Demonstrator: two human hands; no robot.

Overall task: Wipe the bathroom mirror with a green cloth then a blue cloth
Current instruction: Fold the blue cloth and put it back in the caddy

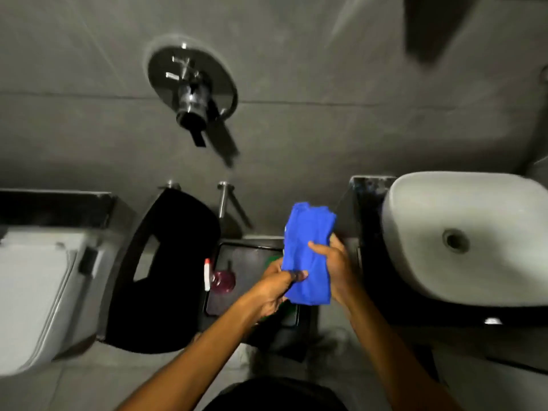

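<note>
A folded blue cloth (307, 250) is held upright in front of me, between both hands. My left hand (275, 284) pinches its lower left edge. My right hand (332, 262) grips its right side with the fingers wrapped over the front. A sliver of the green cloth (273, 259) shows behind my left hand, lying on a dark tray (246, 253). The mirror is not in view.
A pink spray bottle (218, 278) with a white and red nozzle lies on the tray. A black stool (166, 268) stands to its left and a white toilet (38, 292) further left. A white basin (462, 238) on a dark counter is at the right. A wall tap (192, 96) is above.
</note>
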